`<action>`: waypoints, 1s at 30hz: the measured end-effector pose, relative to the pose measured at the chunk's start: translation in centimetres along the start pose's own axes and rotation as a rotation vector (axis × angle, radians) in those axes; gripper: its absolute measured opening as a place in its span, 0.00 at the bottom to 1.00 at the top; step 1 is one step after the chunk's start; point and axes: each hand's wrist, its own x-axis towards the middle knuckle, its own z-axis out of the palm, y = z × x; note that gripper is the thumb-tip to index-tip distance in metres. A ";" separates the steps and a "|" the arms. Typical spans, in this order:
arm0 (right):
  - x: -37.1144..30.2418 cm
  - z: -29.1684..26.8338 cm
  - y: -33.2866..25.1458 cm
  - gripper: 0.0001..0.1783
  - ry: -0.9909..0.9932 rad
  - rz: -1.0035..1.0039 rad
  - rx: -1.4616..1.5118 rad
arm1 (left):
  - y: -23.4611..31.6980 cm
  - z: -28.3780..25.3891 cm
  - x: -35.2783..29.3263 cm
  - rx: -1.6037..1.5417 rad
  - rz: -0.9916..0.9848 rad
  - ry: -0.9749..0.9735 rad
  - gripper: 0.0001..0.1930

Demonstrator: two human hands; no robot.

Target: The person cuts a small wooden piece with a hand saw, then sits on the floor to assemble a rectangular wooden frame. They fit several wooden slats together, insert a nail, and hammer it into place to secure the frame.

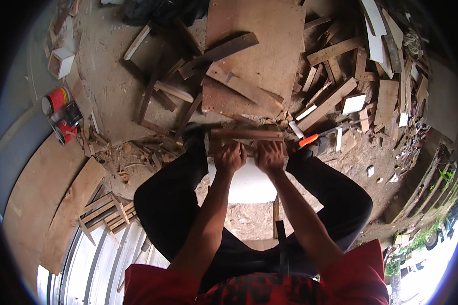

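Observation:
Both my arms reach forward between my bent knees to a small wooden assembly made of brown strips. My left hand is closed, its fingers curled over the near side of the wood. Close beside it on the right, my right hand is closed in the same way on the same piece. Directly below my hands lies a white board, touching or just under the wood. To the right of my right hand is a tool with an orange handle; its kind is hard to make out.
Beyond my feet a plywood sheet lies with loose wood strips across it. Scrap wood is heaped at the right. Red cans stand at the far left, near a slatted wooden frame on corrugated metal.

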 end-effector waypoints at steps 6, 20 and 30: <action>-1.0 1.2 0.6 0.07 -0.115 0.079 0.035 | 0.1 0.5 -0.6 0.077 -0.014 -0.087 0.11; 3.1 11.1 6.4 0.15 -0.460 -0.048 0.236 | -0.4 0.1 4.4 0.308 0.145 -0.668 0.13; 7.8 -10.3 -2.5 0.11 -0.334 -0.065 0.121 | -0.4 -7.5 9.0 -0.136 0.352 -0.354 0.14</action>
